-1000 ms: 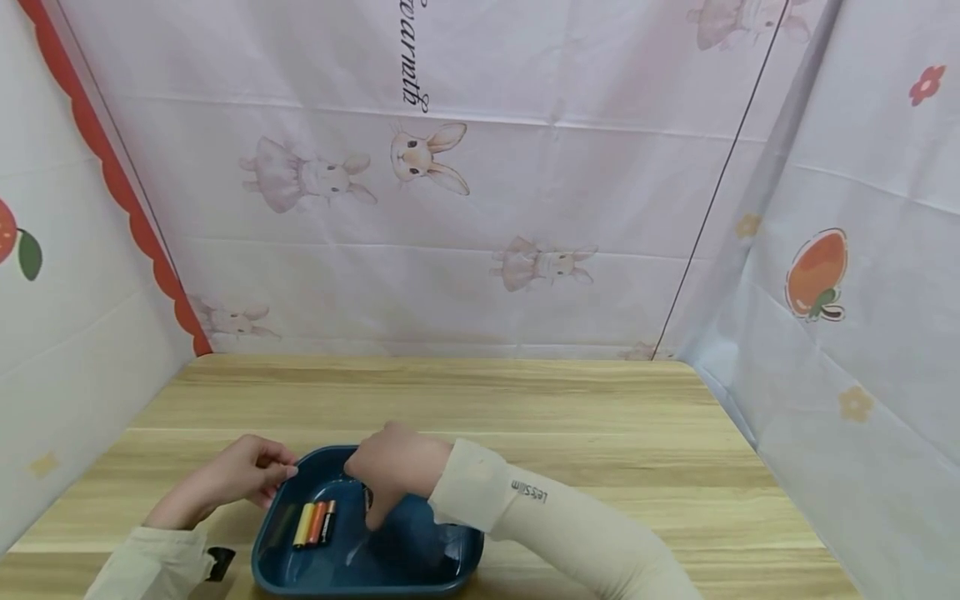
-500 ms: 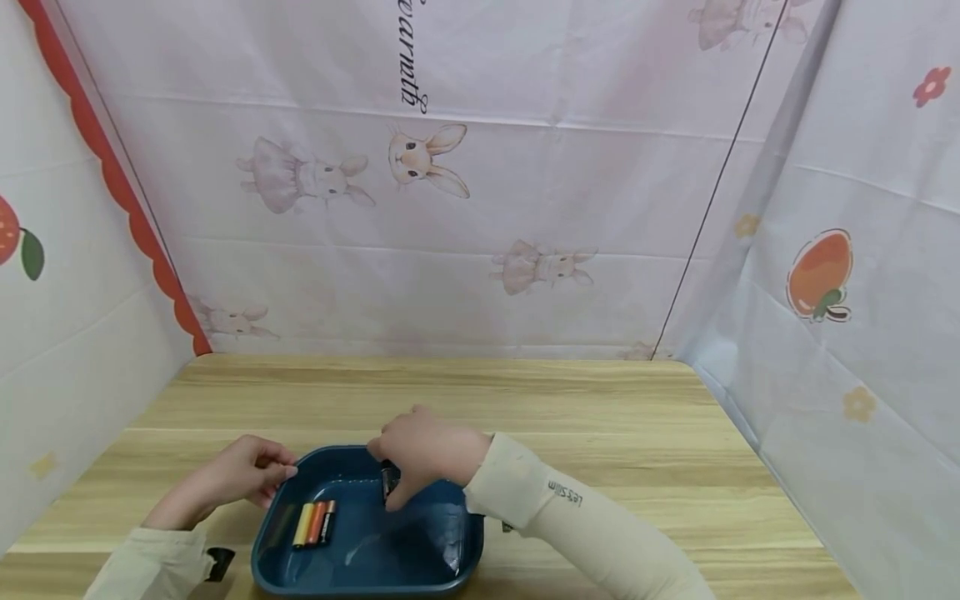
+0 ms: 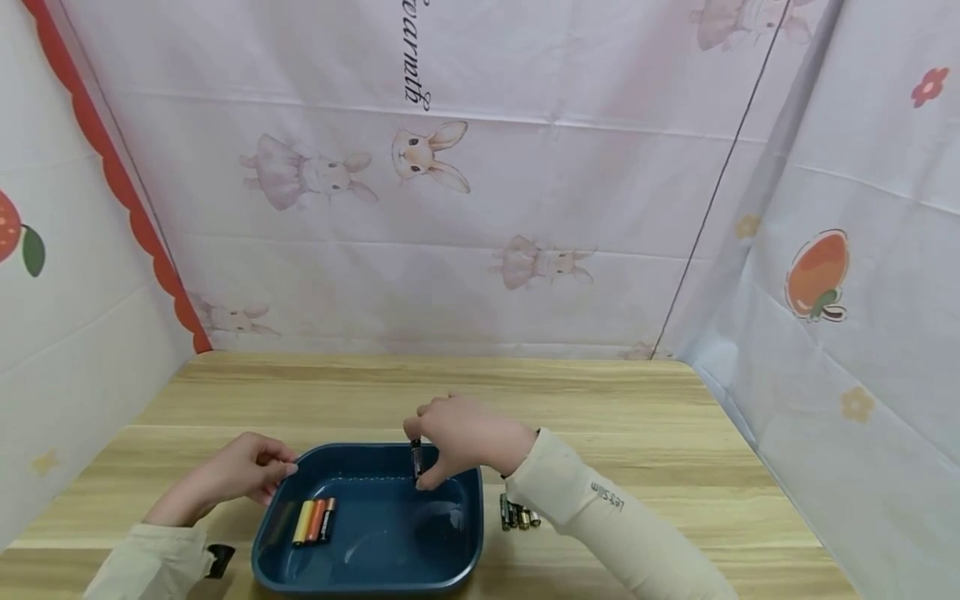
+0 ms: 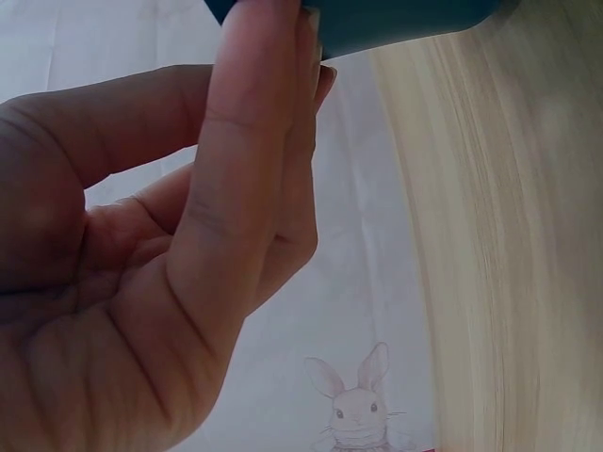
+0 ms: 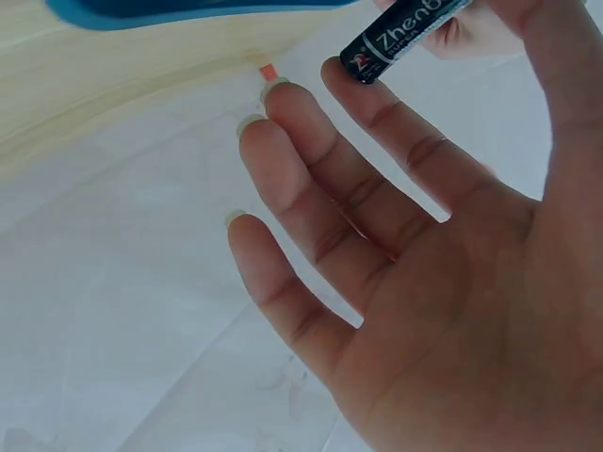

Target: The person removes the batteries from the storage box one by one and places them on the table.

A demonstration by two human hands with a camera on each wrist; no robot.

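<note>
In the head view a dark blue tray stands on the table. My right hand is over its back right part and pinches a black battery end to end between thumb and index finger. The right wrist view shows white lettering on that battery, with the other fingers spread apart from it. My left hand pinches the tray's left rim with thumb and fingertips. Several batteries lie side by side in the tray's left part, among them a yellow battery, an orange battery and a black battery.
Several more dark and gold batteries lie in a row on the wooden table, right of the tray and beside the right sleeve. Patterned cloth walls enclose the table at the back and both sides.
My right hand has moved right and up with the black battery, from over the tray's middle to its back right. The batteries outside the tray have come into view. My left hand has stayed put.
</note>
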